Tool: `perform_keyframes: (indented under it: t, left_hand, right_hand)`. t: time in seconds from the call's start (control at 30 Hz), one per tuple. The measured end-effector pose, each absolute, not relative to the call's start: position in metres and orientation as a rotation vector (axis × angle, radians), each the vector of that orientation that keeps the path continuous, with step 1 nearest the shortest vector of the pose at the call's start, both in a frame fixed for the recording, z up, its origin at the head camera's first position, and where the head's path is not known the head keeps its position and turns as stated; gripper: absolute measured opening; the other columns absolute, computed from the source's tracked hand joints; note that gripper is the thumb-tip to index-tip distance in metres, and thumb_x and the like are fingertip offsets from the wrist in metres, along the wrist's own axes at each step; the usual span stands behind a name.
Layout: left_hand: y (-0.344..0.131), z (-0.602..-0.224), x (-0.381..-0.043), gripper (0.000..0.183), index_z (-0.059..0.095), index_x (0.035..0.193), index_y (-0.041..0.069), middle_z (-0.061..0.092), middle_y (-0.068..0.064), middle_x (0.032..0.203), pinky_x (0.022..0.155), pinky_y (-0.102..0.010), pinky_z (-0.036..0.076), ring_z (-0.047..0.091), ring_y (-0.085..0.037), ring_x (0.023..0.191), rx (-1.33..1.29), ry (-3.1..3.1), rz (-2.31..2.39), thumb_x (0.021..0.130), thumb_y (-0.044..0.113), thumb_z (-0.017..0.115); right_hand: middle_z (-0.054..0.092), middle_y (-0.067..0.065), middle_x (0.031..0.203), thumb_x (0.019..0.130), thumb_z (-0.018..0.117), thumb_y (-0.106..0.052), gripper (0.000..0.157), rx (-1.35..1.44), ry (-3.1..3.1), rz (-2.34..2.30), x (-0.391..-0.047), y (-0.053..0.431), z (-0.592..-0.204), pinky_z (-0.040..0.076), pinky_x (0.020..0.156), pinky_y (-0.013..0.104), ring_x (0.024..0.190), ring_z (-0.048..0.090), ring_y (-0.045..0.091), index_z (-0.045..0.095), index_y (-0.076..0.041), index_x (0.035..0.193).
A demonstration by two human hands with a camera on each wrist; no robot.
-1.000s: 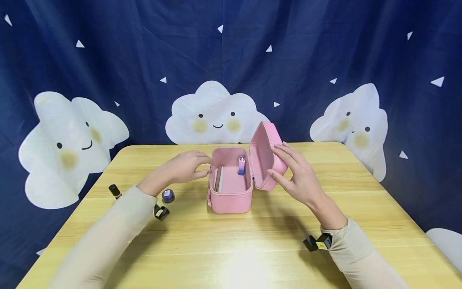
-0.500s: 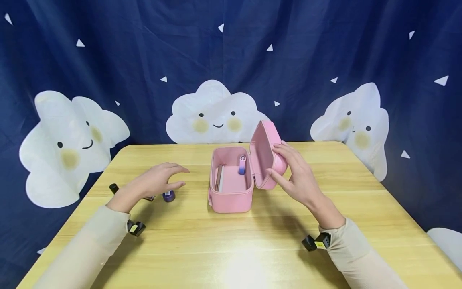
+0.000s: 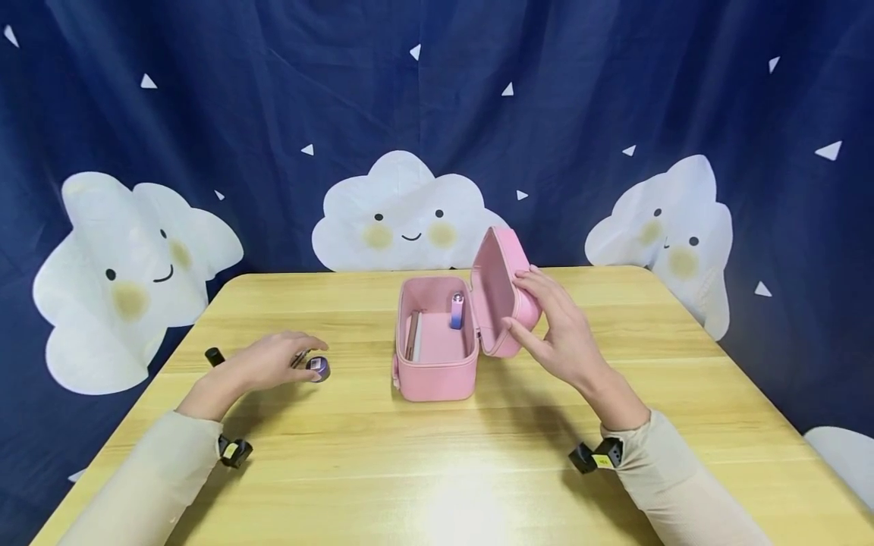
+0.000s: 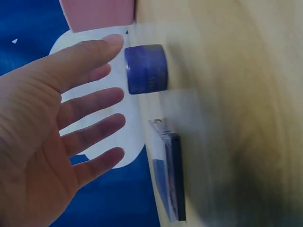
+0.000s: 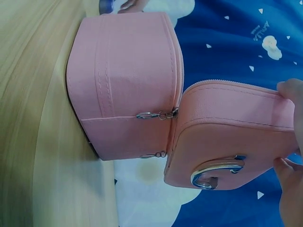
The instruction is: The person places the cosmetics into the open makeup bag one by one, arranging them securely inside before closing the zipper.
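My left hand (image 3: 269, 360) is above the left side of the table, fingers spread and holding nothing. Close to its fingertips sits a small purple jar (image 4: 147, 70) with a label on top. Beside the jar lies a flat dark compact with a clear cover (image 4: 165, 170), mostly hidden by the hand in the head view. A pink cosmetic case (image 3: 438, 383) stands unzipped mid-table, its lid (image 3: 495, 292) tipped to the right. My right hand (image 3: 560, 334) holds the lid's outer edge between thumb and fingers. A silver handle (image 5: 215, 172) shows on the lid.
Inside the case are a pink-to-blue tube (image 3: 457, 312) at the right wall and slim brown and white sticks (image 3: 415, 336) on the left. A black-capped item (image 3: 215, 356) lies at the far left, partly behind the left hand. A blue cloud-print curtain (image 3: 423, 91) hangs behind the table.
My left hand has moved left from the case's left wall and down toward the purple jar. The right hand and the lid have stayed in place.
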State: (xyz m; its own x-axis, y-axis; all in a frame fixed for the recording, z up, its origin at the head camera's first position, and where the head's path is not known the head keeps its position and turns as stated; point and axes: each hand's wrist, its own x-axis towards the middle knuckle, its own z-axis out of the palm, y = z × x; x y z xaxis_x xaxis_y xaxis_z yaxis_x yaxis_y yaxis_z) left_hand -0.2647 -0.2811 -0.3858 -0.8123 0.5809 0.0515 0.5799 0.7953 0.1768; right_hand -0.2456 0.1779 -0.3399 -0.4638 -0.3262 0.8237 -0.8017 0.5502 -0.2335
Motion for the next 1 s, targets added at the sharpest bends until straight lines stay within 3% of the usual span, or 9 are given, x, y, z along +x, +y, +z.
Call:
perform_keyframes:
  t: [0.13,0.33,0.47,0.73,0.87,1.0]
  left_hand:
    - [-0.283,-0.391,-0.266,0.04,0.068,0.116,0.008,0.068,-0.007,0.11,0.089,-0.049,0.051,0.064,-0.029,0.102,1.012,2.951,0.285,0.083,0.029,0.079]
    - [-0.282,-0.395,-0.268,0.029,0.07,0.11,0.011,0.069,0.001,0.102,0.082,-0.044,0.052,0.065,-0.022,0.094,0.99,2.949,0.278,0.085,0.024,0.077]
    - [-0.28,-0.396,-0.268,0.027,0.069,0.109,0.012,0.068,0.003,0.1,0.08,-0.041,0.053,0.064,-0.019,0.091,0.98,2.946,0.303,0.085,0.023,0.077]
    - [-0.279,-0.395,-0.268,0.028,0.068,0.111,0.01,0.067,0.002,0.102,0.082,-0.042,0.053,0.063,-0.019,0.094,0.983,2.959,0.314,0.086,0.021,0.075]
    - [-0.275,-0.386,-0.27,0.03,0.066,0.113,0.008,0.067,-0.002,0.103,0.085,-0.045,0.052,0.064,-0.024,0.097,1.03,2.99,0.336,0.087,0.021,0.075]
    - [-0.265,-0.373,-0.271,0.03,0.066,0.112,0.01,0.066,0.0,0.101,0.083,-0.044,0.053,0.064,-0.021,0.095,1.085,3.038,0.374,0.087,0.023,0.075]
  right_hand:
    - [0.056,0.013,0.135,0.083,0.074,-0.02,0.055,0.912,-2.029,0.805,-0.246,0.178,-0.34,0.033,0.112,0.042,0.132,0.045,0.035,0.057,-0.001,0.131]
    - [0.057,0.013,0.134,0.093,0.062,-0.044,0.057,0.902,-2.033,0.807,-0.246,0.177,-0.34,0.033,0.112,0.041,0.132,0.045,0.035,0.057,0.0,0.13]
    - [0.057,0.013,0.133,0.094,0.058,-0.049,0.06,0.891,-2.034,0.804,-0.246,0.177,-0.34,0.033,0.112,0.041,0.131,0.046,0.034,0.058,0.0,0.128]
    - [0.057,0.013,0.133,0.092,0.064,-0.042,0.056,0.896,-2.021,0.808,-0.247,0.177,-0.341,0.034,0.112,0.041,0.131,0.046,0.035,0.058,0.0,0.129]
    - [0.057,0.013,0.134,0.084,0.074,-0.023,0.054,0.902,-2.016,0.812,-0.245,0.176,-0.34,0.035,0.111,0.042,0.132,0.045,0.034,0.057,-0.002,0.131]
    - [0.057,0.014,0.134,0.087,0.071,-0.028,0.054,0.899,-2.024,0.811,-0.245,0.176,-0.34,0.035,0.111,0.042,0.132,0.045,0.034,0.057,-0.001,0.131]
